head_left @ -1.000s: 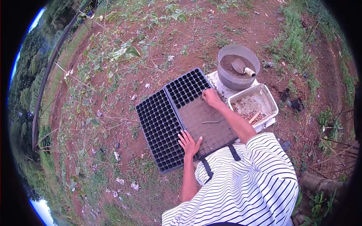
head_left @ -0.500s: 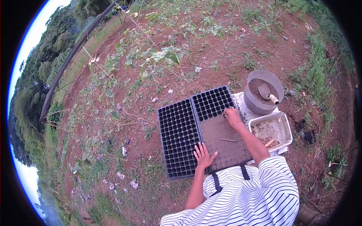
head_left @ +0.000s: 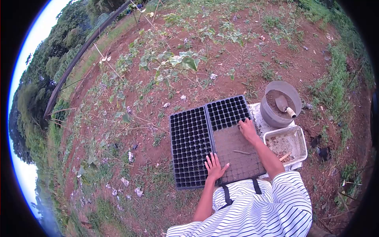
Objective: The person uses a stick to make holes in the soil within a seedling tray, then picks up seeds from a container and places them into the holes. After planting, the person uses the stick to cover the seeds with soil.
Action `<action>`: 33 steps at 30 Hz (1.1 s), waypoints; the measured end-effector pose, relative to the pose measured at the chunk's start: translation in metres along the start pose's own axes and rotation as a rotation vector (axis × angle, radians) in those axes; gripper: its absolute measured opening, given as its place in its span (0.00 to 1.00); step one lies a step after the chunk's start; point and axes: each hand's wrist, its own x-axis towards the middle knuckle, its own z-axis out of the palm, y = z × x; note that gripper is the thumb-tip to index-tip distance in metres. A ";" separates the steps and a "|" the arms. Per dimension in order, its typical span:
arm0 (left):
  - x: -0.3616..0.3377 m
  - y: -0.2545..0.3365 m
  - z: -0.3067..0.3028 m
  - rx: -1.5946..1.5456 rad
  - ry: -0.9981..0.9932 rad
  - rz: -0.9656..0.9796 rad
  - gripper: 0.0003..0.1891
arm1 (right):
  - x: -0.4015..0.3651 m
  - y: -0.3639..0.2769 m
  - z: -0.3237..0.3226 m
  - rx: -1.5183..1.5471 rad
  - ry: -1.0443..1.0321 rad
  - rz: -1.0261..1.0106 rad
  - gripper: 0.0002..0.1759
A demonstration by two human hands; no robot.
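Observation:
Two black seedling trays stand side by side. The left tray [head_left: 191, 148] has empty cells. The right tray [head_left: 229, 112] has empty cells at its far end and brown soil [head_left: 231, 144] over the rest, with a small stick [head_left: 241, 152] on it. My left hand [head_left: 215, 168] lies with fingers spread across the inner edges of both trays, near me. My right hand [head_left: 248, 129] is at the right tray's right side, where soil meets empty cells, its fingers bent together; anything between them is too small to make out.
Right of the trays, a grey bucket [head_left: 269, 112] of soil holds a trowel [head_left: 285, 106]. Nearer me, a white basin [head_left: 303, 144] contains debris and a wooden piece [head_left: 285, 156]. Leafy plants [head_left: 183, 61] grow beyond the trays.
The whole view has shifted slightly, so the trays and bucket appear a little lower and further right. My right hand stays at the soil's edge with its fingers slightly rearranged.

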 end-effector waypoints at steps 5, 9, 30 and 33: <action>0.001 0.001 -0.004 0.003 -0.053 -0.003 0.57 | -0.002 -0.005 -0.011 -0.034 -0.066 0.062 0.06; -0.002 0.004 -0.009 -0.008 -0.049 -0.010 0.56 | -0.029 -0.016 -0.022 0.171 0.101 0.125 0.06; -0.003 0.001 -0.010 -0.040 -0.035 0.023 0.55 | -0.132 -0.046 -0.047 0.273 0.008 0.193 0.08; -0.002 0.000 -0.009 -0.035 -0.026 0.029 0.55 | -0.105 -0.054 -0.038 0.237 0.091 0.221 0.07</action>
